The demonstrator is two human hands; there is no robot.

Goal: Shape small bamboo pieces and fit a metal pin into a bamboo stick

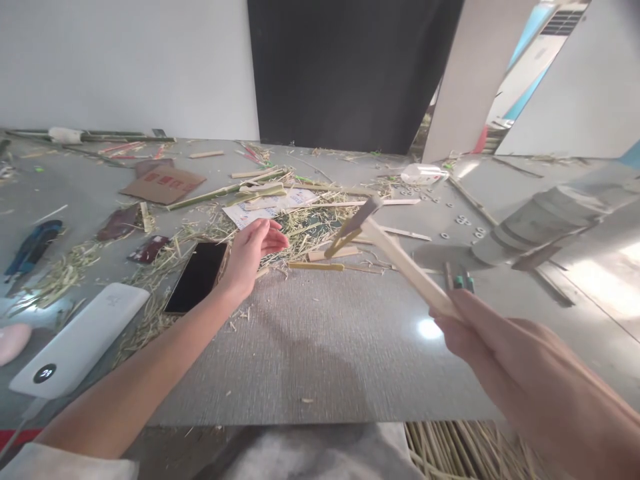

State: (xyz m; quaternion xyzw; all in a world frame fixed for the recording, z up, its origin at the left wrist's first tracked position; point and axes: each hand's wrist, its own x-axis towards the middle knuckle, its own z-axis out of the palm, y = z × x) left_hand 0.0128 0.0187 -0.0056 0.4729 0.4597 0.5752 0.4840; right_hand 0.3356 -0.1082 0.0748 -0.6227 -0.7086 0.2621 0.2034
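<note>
A white power bank lies on the grey surface, well left of the left hand. A black-screened smartphone lies just beside that wrist. The left hand's fingers are loosely bent, the thumb slightly apart; whether it touches the plant shavings around it cannot be told. Between the hands lies a yellow strip. The right hand grips the wooden handle of a hammer-like tool, its head raised leftward. Beyond that hand, small rings lie scattered.
</note>
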